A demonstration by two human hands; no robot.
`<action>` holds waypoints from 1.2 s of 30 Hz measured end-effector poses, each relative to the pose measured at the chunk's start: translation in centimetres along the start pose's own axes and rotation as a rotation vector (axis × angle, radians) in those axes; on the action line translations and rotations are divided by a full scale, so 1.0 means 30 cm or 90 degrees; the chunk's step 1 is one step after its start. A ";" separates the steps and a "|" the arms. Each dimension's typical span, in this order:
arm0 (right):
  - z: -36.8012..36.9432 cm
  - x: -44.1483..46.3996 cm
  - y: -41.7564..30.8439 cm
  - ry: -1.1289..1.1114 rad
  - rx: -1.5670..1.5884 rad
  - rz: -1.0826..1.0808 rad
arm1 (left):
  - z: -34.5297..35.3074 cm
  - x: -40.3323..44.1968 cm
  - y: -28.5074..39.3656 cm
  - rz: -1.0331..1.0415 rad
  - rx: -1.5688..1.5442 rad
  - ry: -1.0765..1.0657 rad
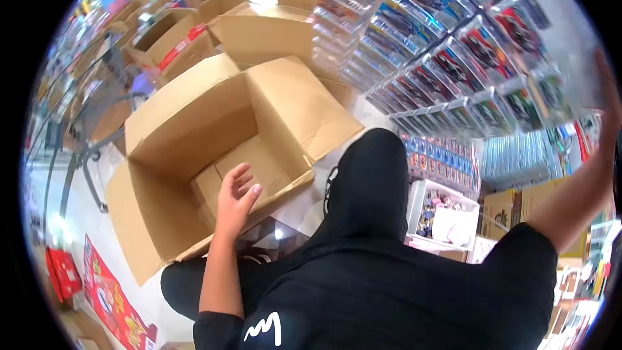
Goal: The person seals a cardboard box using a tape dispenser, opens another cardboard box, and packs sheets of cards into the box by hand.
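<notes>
My left hand (pixel 234 202) hovers at the near side of a big open cardboard box (pixel 220 116), fingers apart and loosely bent, holding nothing. Only bare cardboard shows in the visible part of the box's inside, and its flaps are folded outward. Far to the right, my right hand (pixel 608 94) is raised at the edge of the view, beside stacked rows of clear plastic packages (pixel 483 58) with red, blue and green cards in them. Blur and the lens edge hide its fingers, so any touch or hold there cannot be made out.
A white bin (pixel 446 215) of small items stands right of my knee, near shelved packages (pixel 440 159). More cardboard boxes (pixel 168 35) crowd the back left. A metal-framed cart (pixel 81 149) is at left, above a red poster (pixel 113 298) and a red bag (pixel 63 274).
</notes>
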State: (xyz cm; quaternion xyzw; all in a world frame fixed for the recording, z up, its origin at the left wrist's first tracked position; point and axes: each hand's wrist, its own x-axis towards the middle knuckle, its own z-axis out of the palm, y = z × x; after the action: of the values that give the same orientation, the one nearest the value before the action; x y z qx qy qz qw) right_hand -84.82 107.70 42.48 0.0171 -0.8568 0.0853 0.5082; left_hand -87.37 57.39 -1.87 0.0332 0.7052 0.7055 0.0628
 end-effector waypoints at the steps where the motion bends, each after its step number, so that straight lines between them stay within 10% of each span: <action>1: -0.016 0.030 -0.130 0.025 0.067 -0.048 | -0.008 0.006 -0.008 0.005 -0.004 0.023; 7: -0.044 0.082 -0.663 -0.077 0.326 -0.248 | -0.015 0.011 -0.034 0.135 -0.326 0.004; 14: 0.049 0.201 -0.851 -0.359 0.581 0.010 | -0.052 -0.109 0.008 0.129 -0.689 -0.035; 17: 0.240 0.193 -0.744 -0.162 0.266 -0.106 | -0.108 -0.133 0.033 0.124 -0.861 -0.043; 27: 0.577 -0.395 -0.750 -0.182 0.035 -0.480 | -0.043 -0.021 -0.066 -0.128 -0.485 0.243; 36: 0.891 -0.741 -0.330 -0.341 0.045 -0.299 | -0.188 -0.043 -0.031 -0.154 -0.313 0.189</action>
State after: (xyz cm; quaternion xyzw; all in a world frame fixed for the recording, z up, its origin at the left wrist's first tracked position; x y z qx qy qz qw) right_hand -96.13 92.31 11.79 0.2525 -0.9290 -0.0119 0.2704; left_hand -86.81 51.62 -2.78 -0.1704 0.5139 0.8394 0.0485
